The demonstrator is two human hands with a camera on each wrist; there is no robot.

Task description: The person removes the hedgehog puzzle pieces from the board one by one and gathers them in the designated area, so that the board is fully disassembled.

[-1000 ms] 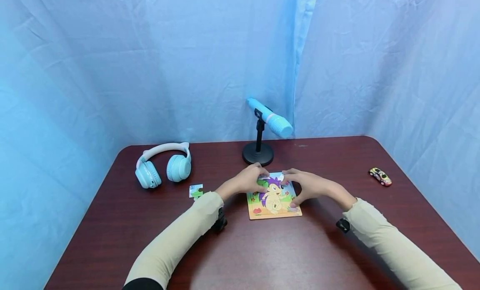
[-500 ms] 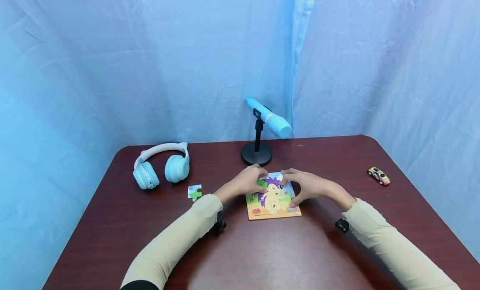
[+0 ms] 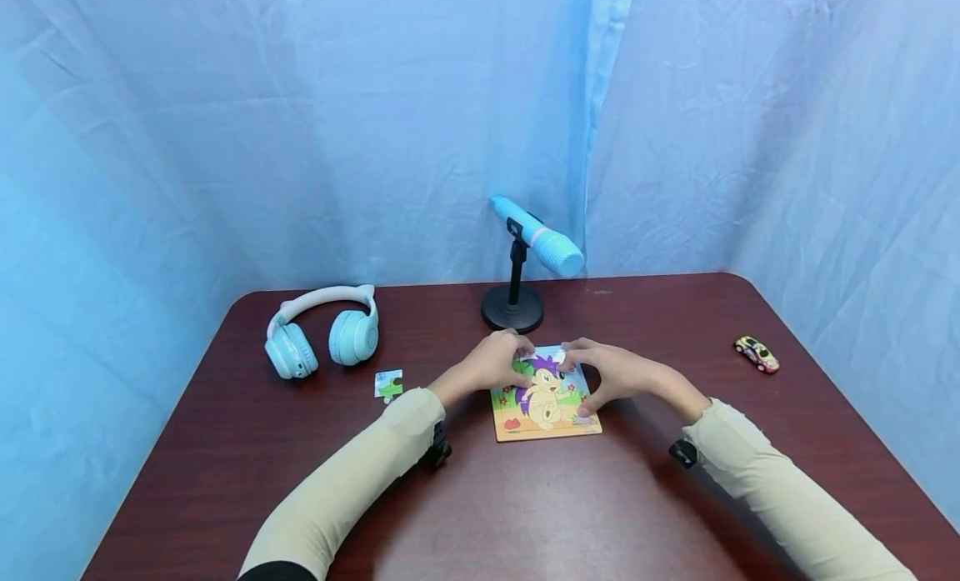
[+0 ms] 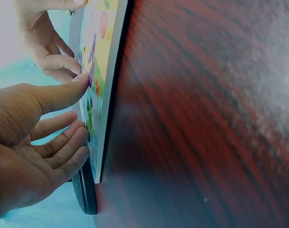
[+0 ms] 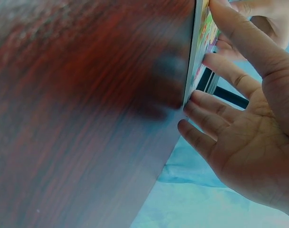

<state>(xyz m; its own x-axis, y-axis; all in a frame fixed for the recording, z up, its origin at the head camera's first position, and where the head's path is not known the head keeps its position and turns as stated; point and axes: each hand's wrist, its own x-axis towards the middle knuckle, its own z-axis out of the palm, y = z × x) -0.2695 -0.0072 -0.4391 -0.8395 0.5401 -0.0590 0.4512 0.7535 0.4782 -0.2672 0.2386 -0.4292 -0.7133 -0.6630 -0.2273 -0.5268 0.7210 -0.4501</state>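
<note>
Pale blue curtains (image 3: 360,122) hung behind and to both sides of a dark reddish-brown, wood-grained surface (image 3: 555,514), whose sheen caught the light towards the near edge. Near the middle of that surface a square picture puzzle (image 3: 546,413) lay flat, its face showing a cream cartoon animal with purple spines, flowers and a green patch at upper left.

Both hands met at this puzzle. The left hand (image 3: 489,364) was arched over its upper left part, thumb touching the printed face, the fingers reaching towards the far edge. The right hand (image 3: 618,371) spanned the right side, thumb on the lower right of the picture and the fingers by the top. In the wrist views the fingers of both were loosely extended, their tips against or close to the board; they were touching it in a relaxed, released way rather than clenched. Cream sleeves (image 3: 352,473) covered both forearms.

To the left of the puzzle, well apart from it, lay a loose jigsaw piece (image 3: 387,384) in blue and green. Beyond that piece sat light blue headphones (image 3: 354,338). Just behind the puzzle, a blue microphone (image 3: 542,237) slanted downwards on a black stand (image 3: 513,308). Far to the right, a small multicoloured toy car (image 3: 757,354) stood near the side edge.
</note>
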